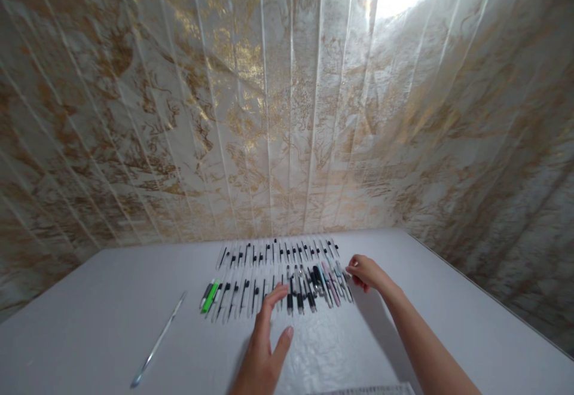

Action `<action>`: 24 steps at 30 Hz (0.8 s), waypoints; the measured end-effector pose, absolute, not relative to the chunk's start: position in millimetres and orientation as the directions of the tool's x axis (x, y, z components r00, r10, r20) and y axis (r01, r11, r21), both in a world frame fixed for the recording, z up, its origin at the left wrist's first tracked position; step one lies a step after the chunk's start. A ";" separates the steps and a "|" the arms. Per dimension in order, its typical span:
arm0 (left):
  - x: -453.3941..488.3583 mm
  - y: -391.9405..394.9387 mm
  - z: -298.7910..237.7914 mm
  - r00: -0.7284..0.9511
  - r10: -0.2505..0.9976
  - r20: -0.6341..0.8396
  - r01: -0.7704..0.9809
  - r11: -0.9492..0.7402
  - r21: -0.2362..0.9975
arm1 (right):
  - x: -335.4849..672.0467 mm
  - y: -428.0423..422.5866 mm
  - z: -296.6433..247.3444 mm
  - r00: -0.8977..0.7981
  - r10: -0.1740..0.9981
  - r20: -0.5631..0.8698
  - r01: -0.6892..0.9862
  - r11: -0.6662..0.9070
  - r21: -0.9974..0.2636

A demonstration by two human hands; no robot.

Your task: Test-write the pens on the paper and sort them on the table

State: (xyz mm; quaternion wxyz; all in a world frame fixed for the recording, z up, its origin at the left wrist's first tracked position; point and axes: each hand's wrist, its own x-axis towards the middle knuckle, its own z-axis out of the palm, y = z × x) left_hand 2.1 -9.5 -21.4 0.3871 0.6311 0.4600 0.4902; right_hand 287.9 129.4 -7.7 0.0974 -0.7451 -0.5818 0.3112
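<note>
My left hand (265,347) is low over the middle of the table, thumb and fingers apart, with nothing held. Its fingertips are nearest the front row's black-gripped pens (300,296). Just past the right end of that row, my right hand (366,272) has its fingers curled together in a pinch; whatever is between them is too small to make out. Close to it lie pale blue and clear pens (344,284) and a pink pen (332,284). Clear pens with black refills (231,299) fill the row's left part, beside a bright green highlighter (210,296).
Behind the front row runs another row of clear pens with black parts (280,253). A long thin clear rod (159,341) lies alone at left. A clear ruler-like edge (372,390) shows at the bottom. Gold-patterned sheeting (269,114) rises behind the white table (448,305).
</note>
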 end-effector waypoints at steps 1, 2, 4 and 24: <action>-0.7 -7.7 -18.9 0.097 0.962 0.256 0.206 -0.272 0.940 | 289.9 125.7 -7.4 0.123 0.932 -0.341 0.799 -0.296 -0.523; -4.2 -5.1 -16.6 0.095 0.964 0.249 0.216 -0.264 0.940 | 291.6 121.2 -7.1 0.112 0.936 -0.333 0.793 -0.287 -0.538; -13.3 3.1 -13.4 0.064 0.969 0.239 0.246 -0.247 0.937 | 293.5 111.6 -7.7 0.085 0.943 -0.323 0.781 -0.264 -0.566; -188.8 22.7 -63.5 -0.234 0.799 0.554 0.881 -0.067 0.468 | 274.2 83.8 -30.0 0.047 0.998 -0.031 0.829 -0.056 -0.557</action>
